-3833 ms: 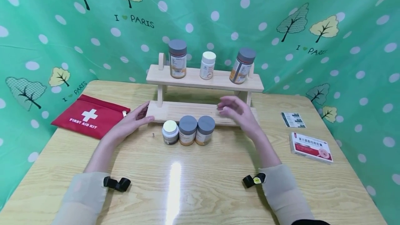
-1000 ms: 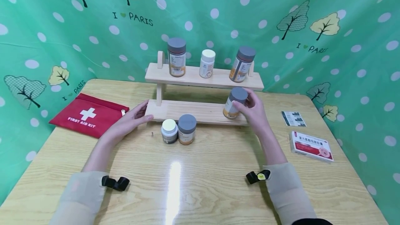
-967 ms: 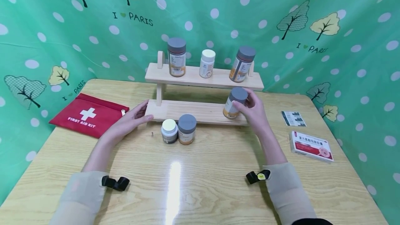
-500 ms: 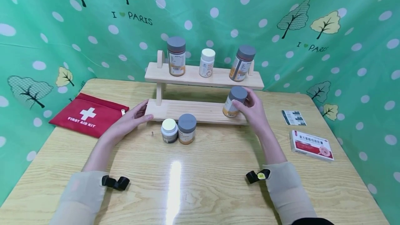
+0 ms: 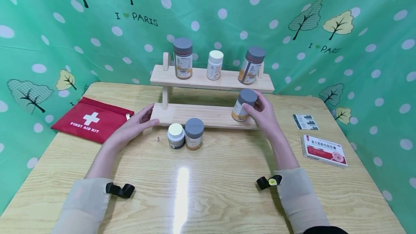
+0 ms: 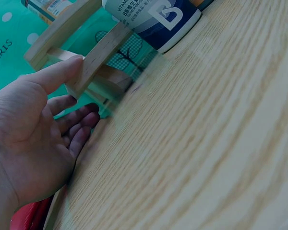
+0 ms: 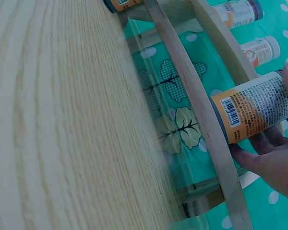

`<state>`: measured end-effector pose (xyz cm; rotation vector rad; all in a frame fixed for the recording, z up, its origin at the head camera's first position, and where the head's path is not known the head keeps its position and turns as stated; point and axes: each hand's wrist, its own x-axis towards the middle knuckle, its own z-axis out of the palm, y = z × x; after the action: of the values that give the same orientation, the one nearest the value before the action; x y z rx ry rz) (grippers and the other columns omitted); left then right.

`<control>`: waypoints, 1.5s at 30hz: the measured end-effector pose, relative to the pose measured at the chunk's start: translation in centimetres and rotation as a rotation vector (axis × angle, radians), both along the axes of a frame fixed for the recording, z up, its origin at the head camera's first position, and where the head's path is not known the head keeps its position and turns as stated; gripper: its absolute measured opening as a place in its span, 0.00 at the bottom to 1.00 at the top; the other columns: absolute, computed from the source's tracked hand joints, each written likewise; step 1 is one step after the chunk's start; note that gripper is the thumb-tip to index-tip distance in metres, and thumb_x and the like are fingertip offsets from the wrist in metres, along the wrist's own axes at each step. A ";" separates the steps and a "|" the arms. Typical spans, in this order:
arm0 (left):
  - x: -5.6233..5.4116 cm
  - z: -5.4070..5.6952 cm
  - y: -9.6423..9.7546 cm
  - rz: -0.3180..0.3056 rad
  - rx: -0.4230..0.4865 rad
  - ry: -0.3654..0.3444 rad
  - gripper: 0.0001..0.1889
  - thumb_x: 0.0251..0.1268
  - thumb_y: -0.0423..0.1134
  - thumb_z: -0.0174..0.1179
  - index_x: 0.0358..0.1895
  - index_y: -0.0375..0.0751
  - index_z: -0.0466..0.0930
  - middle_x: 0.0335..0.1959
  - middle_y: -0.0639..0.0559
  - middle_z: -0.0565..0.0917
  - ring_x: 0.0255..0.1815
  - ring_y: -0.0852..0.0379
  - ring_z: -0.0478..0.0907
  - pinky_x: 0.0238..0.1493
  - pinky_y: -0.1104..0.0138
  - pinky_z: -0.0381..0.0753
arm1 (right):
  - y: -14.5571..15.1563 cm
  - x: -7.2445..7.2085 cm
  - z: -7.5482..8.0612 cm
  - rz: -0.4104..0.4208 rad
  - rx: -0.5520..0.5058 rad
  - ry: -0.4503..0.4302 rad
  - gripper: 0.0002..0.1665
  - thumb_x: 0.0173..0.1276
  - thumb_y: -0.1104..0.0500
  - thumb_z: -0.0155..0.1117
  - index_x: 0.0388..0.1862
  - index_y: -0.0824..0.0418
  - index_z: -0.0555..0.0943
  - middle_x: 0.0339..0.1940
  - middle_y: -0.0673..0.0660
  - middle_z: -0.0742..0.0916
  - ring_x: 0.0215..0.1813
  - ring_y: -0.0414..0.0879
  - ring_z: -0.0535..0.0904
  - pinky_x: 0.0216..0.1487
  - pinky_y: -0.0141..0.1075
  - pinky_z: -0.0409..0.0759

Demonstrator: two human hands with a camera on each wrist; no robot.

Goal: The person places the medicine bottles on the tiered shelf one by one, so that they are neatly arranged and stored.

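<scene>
At the right end of the lower board, my right hand (image 5: 264,115) grips a grey-lidded pill bottle (image 5: 239,111) with thumb and fingers; the right wrist view shows its orange-and-white label (image 7: 254,108), base at the board. My left hand (image 5: 138,122) holds the left end of the two-tier wooden shelf (image 5: 201,115), thumb (image 6: 65,74) against the board's end and fingers bent below it. In front of the shelf, on the table, a white-lidded bottle (image 5: 176,136) and another grey-lidded bottle (image 5: 194,134) stand side by side.
Two tall grey-capped bottles (image 5: 183,59) (image 5: 252,66) and a small white bottle (image 5: 215,66) stand on the upper board. A red first aid pouch (image 5: 94,119) lies left. To the right lie a blister card (image 5: 305,122) and a medicine box (image 5: 324,151). A green curtain (image 5: 208,17) hangs behind.
Since the earliest frame, my right hand has taken the rightmost grey-lidded bottle from the table row to the lower board's right end. Over the last second both hands stay nearly still.
</scene>
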<state>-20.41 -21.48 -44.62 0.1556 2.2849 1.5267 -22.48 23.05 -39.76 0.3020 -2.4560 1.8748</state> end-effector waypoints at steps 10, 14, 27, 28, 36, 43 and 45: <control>0.1 -0.1 0.0 -0.004 0.007 0.003 0.48 0.74 0.58 0.60 0.86 0.61 0.36 0.87 0.44 0.47 0.86 0.37 0.46 0.83 0.38 0.49 | 0.5 0.1 0.1 0.029 0.032 -0.006 0.35 0.76 0.49 0.65 0.78 0.51 0.67 0.72 0.56 0.77 0.71 0.43 0.73 0.71 0.28 0.71; 0.1 -0.1 0.0 -0.003 0.007 0.002 0.48 0.74 0.58 0.60 0.86 0.60 0.37 0.87 0.43 0.47 0.86 0.37 0.46 0.83 0.38 0.49 | 0.6 0.1 0.1 0.032 0.032 -0.021 0.37 0.75 0.49 0.65 0.79 0.49 0.66 0.73 0.56 0.76 0.72 0.43 0.72 0.73 0.31 0.70; -0.1 -0.3 0.1 -0.004 0.014 0.003 0.48 0.74 0.58 0.59 0.86 0.60 0.37 0.86 0.43 0.48 0.86 0.38 0.46 0.84 0.40 0.49 | 1.0 0.8 1.9 -0.110 -0.058 0.119 0.30 0.74 0.56 0.67 0.73 0.52 0.74 0.67 0.58 0.81 0.68 0.45 0.77 0.78 0.47 0.70; -0.1 -0.2 0.1 -0.003 0.013 0.003 0.48 0.74 0.58 0.59 0.86 0.60 0.37 0.86 0.43 0.48 0.86 0.38 0.46 0.84 0.40 0.49 | 0.8 0.9 2.2 -0.127 -0.079 0.162 0.28 0.74 0.58 0.67 0.71 0.55 0.76 0.65 0.58 0.82 0.67 0.44 0.78 0.78 0.46 0.71; -0.1 -0.1 -0.4 0.006 -0.001 0.006 0.48 0.73 0.58 0.60 0.85 0.62 0.36 0.86 0.44 0.48 0.86 0.37 0.47 0.83 0.39 0.50 | -2.8 2.3 4.6 -0.219 -0.191 0.539 0.14 0.70 0.68 0.65 0.51 0.74 0.83 0.46 0.45 0.89 0.52 0.44 0.84 0.63 0.35 0.80; 0.0 0.0 -0.1 -0.002 -0.006 0.008 0.48 0.74 0.58 0.59 0.85 0.61 0.36 0.86 0.43 0.47 0.86 0.37 0.46 0.83 0.39 0.49 | -7.4 3.2 5.1 -0.060 -0.180 0.535 0.12 0.69 0.69 0.65 0.48 0.75 0.83 0.43 0.50 0.90 0.45 0.41 0.86 0.53 0.33 0.84; 0.0 -0.1 0.0 -0.005 -0.004 0.007 0.48 0.74 0.58 0.59 0.85 0.61 0.36 0.86 0.43 0.47 0.86 0.37 0.46 0.83 0.39 0.49 | -8.5 3.2 4.8 0.001 -0.167 0.498 0.12 0.68 0.69 0.65 0.48 0.74 0.83 0.44 0.57 0.90 0.46 0.42 0.86 0.53 0.33 0.85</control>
<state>-20.40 -21.45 -44.71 0.1659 2.2911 1.5210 -19.27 14.60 -35.01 0.6680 -1.9615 1.7269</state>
